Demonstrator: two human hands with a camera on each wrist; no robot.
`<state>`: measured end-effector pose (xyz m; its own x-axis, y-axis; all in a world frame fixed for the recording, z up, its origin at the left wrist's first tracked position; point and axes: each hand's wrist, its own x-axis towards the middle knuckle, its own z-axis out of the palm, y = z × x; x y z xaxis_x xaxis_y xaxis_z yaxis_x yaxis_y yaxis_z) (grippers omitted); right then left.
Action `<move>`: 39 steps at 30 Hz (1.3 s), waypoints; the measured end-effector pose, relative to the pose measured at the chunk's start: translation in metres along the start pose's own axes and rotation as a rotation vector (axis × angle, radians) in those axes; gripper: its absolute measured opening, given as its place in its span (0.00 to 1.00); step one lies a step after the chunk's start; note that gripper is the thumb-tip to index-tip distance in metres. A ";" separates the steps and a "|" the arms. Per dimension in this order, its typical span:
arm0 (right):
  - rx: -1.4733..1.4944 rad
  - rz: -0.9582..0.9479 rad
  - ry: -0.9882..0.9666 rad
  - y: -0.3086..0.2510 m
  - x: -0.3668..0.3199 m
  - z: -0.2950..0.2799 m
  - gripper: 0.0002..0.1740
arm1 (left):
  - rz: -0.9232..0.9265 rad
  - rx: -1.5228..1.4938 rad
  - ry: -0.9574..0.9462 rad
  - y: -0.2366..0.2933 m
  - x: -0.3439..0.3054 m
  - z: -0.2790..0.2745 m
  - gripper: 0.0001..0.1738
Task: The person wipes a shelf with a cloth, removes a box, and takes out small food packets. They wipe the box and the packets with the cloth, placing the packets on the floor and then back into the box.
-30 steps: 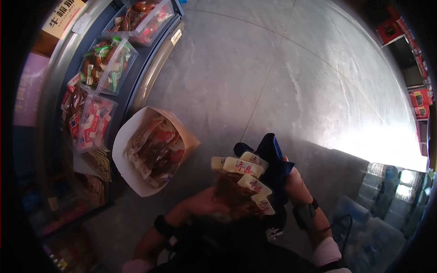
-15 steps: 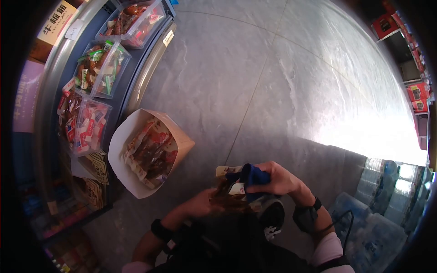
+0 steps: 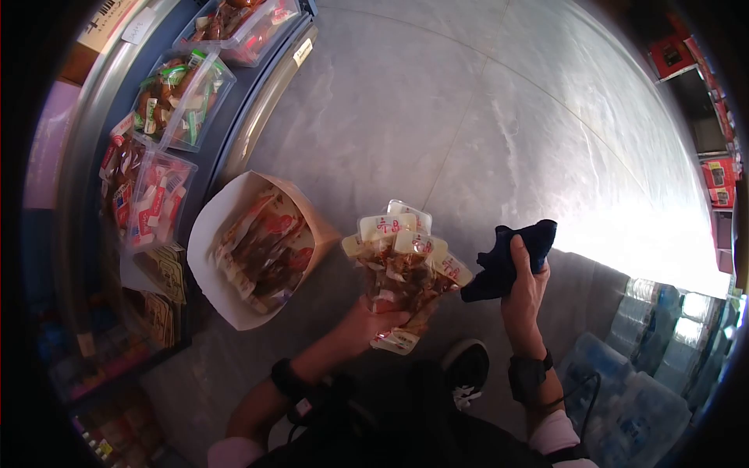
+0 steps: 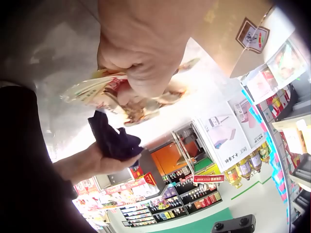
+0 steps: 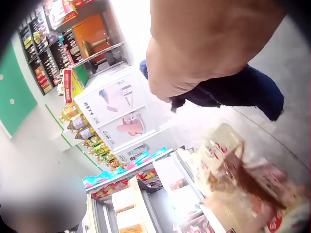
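My left hand (image 3: 365, 326) grips a fanned bunch of clear snack packets (image 3: 402, 273) with brown contents and pale, red-lettered tops, held upright above the floor. In the left wrist view its fingers curl round the packets' lower part. To the right, my right hand (image 3: 524, 300) holds a bunched dark blue cloth (image 3: 530, 243), its thumb lying over the fabric. A corner of the cloth comes close to the rightmost packet. Seen from the right wrist, the cloth (image 5: 243, 90) hangs out from under the curled fingers.
An open carton (image 3: 207, 269) with similar packets inside stands left of my hands. Beyond it, a shelf (image 3: 253, 109) carries clear bins (image 3: 207, 109) of wrapped snacks. Wrapped bottle packs (image 3: 636, 405) stand at the right, and a shoe (image 3: 466, 366) shows below.
The cloth was against the packets half a second ago; my right hand has drawn it away to the right. The packets have risen forward, their tops now fanned in full view.
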<state>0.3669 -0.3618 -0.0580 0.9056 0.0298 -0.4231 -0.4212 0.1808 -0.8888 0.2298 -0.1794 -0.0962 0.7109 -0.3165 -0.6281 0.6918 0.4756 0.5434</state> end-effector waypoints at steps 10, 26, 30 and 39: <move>-1.069 -0.636 -0.671 0.061 -0.042 0.013 0.39 | 0.156 -0.527 0.276 -0.012 0.028 0.024 0.26; -0.660 -0.064 -0.802 0.028 -0.027 -0.039 0.41 | 0.267 -0.362 -0.059 -0.014 0.024 0.015 0.24; -0.195 0.328 -0.733 0.035 -0.030 -0.009 0.39 | 0.242 0.114 -0.160 -0.007 0.011 0.026 0.28; -0.418 0.122 -1.109 -0.011 -0.024 0.092 0.25 | 0.509 0.330 -0.111 0.020 -0.049 -0.002 0.33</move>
<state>0.3537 -0.2744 -0.0222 0.3209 0.8955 -0.3082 -0.3047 -0.2105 -0.9289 0.2084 -0.1530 -0.0553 0.9589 -0.2084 -0.1925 0.2522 0.3157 0.9147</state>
